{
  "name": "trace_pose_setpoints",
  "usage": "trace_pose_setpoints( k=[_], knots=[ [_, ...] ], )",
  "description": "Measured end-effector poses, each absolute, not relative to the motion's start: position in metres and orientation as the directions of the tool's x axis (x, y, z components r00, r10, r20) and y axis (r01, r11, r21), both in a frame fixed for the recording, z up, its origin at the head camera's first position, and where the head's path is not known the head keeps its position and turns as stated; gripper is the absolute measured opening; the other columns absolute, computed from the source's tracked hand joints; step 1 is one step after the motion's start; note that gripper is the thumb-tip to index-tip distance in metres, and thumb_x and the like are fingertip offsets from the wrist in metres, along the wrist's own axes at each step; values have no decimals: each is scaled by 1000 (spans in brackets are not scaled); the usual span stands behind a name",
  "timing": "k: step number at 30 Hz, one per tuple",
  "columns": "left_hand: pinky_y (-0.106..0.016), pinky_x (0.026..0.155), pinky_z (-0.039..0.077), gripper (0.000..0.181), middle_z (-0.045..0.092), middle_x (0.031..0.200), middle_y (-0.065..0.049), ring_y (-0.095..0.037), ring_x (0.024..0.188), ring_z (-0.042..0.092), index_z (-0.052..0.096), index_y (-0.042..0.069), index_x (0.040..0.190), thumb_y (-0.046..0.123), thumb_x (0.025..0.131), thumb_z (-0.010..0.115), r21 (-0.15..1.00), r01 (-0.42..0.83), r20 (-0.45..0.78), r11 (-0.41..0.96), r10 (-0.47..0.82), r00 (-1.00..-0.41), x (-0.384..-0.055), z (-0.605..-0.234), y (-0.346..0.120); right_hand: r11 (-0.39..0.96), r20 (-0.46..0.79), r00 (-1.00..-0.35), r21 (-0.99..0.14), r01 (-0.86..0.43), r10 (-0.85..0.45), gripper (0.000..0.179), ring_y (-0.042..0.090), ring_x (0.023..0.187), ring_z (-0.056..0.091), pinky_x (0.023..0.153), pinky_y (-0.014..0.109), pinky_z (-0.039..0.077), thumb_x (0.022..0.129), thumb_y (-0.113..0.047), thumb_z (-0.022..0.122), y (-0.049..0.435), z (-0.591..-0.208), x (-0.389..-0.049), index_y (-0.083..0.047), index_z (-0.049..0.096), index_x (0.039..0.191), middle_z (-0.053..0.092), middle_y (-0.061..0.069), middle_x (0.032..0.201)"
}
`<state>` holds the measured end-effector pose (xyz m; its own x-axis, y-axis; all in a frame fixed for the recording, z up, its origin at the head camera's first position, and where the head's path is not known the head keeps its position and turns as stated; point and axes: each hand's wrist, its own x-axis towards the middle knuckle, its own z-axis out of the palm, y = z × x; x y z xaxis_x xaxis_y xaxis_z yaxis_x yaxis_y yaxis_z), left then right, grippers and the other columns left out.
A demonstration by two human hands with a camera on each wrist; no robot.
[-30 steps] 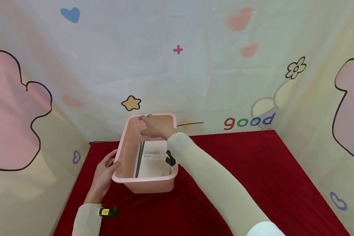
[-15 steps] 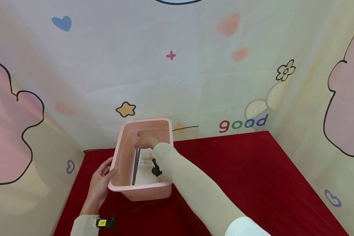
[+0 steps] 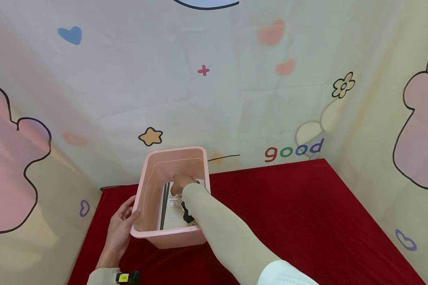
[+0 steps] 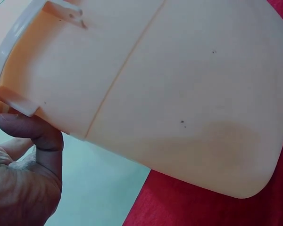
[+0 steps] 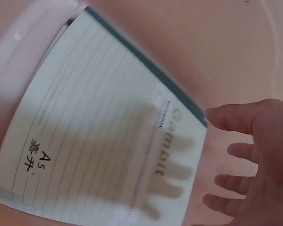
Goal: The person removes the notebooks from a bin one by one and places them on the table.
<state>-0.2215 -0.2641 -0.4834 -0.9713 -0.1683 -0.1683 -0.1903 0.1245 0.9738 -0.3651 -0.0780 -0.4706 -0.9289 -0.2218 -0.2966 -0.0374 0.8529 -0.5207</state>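
A pink plastic basin (image 3: 176, 240) stands tilted on the red cloth, with its opening toward me. My left hand (image 3: 117, 233) grips its left rim; in the left wrist view the hand (image 4: 35, 169) has a finger bent against the rim's underside. Inside lies a lined notebook (image 5: 108, 108) marked "Gambit" and "A5", dark along its spine, with more page edges showing beneath it. Reaching into the basin, my right hand (image 3: 180, 184) is over the notebook's top end. In the right wrist view its fingers (image 5: 236, 183) are spread beside the cover, holding nothing, and cast shadows on it.
A red cloth (image 3: 271, 209) covers the table and stretches to the right of the basin. A pale printed curtain (image 3: 157, 79) with hearts, a star and the word "good" hangs close behind and along both sides.
My right hand has come down from the basin's far rim to the notebook inside. My left hand keeps its grip on the left rim. The head view has shifted slightly.
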Motion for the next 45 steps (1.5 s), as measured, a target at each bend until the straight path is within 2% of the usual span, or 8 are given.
trace_pose_setpoints(
  k=[6, 13, 17, 22, 26, 35, 39, 45],
  knots=[
    [-25, 86, 56, 56, 49, 133, -12, -24, 114, 54, 36, 26, 151, 22, 99, 57, 972, -182, -157, 151, -165, -974, -222, -482, -264, 808, -356, -912, -587, 49, -203, 36, 19, 94, 55, 78, 38, 53, 75, -21, 82, -82, -492, -376, -14, 68, 107, 63, -1, 111],
    [-25, 87, 56, 55, 50, 130, -12, -26, 114, 53, 37, 27, 150, 22, 99, 57, 972, -168, -139, 162, -177, -974, -224, -479, -267, 863, -424, -895, -496, 99, -141, 20, 19, 83, 54, 73, 35, 49, 78, -28, 77, -85, -486, -378, -11, 73, 87, 65, 0, 103],
    [-30, 91, 56, 55, 50, 130, -11, -26, 116, 52, 37, 27, 151, 23, 99, 57, 970, -164, -133, 180, -173, -976, -225, -478, -270, 905, -417, -898, -423, 53, -142, 27, 21, 96, 55, 78, 32, 49, 80, -31, 72, -90, -486, -376, -10, 74, 96, 66, 0, 114],
    [-32, 92, 56, 56, 50, 129, -12, -26, 115, 53, 37, 26, 150, 24, 99, 58, 967, -156, -120, 200, -182, -976, -227, -477, -272, 886, -475, -880, -417, 204, -21, 50, 40, 130, 43, 100, 56, 45, 82, -40, 66, -97, -491, -376, -6, 67, 117, 52, 18, 140],
    [-34, 92, 56, 57, 50, 134, -12, -29, 117, 54, 36, 26, 151, 26, 98, 59, 967, -158, -121, 201, -184, -976, -227, -475, -273, 872, -476, -878, -404, 275, 56, 69, 51, 136, 38, 105, 63, 39, 81, -41, 67, -104, -494, -379, 2, 56, 134, 36, 32, 149],
    [-37, 93, 56, 57, 50, 132, -12, -32, 118, 53, 36, 27, 151, 27, 99, 58, 969, -158, -119, 192, -198, -973, -229, -472, -276, 919, -307, -948, -392, 41, -89, 66, 39, 135, 39, 105, 62, 38, 82, -36, 68, -108, -493, -377, -18, 49, 143, 41, 16, 150],
    [-37, 91, 57, 56, 51, 130, -13, -30, 115, 55, 38, 26, 150, 23, 98, 59, 971, -168, -133, 172, -199, -971, -227, -478, -272, 959, -270, -938, -241, -152, -216, 80, 34, 146, 28, 111, 67, 29, 76, -33, 79, -105, -505, -375, -30, 43, 148, 33, 3, 159],
    [-41, 92, 56, 55, 54, 129, -15, -31, 114, 57, 41, 25, 148, 20, 96, 61, 970, -182, -147, 163, -206, -967, -225, -486, -267, 972, -356, -904, -80, -221, -235, 101, 33, 149, 25, 114, 65, 26, 64, -37, 90, -101, -520, -381, -36, 38, 150, 31, -1, 161]
  ],
)
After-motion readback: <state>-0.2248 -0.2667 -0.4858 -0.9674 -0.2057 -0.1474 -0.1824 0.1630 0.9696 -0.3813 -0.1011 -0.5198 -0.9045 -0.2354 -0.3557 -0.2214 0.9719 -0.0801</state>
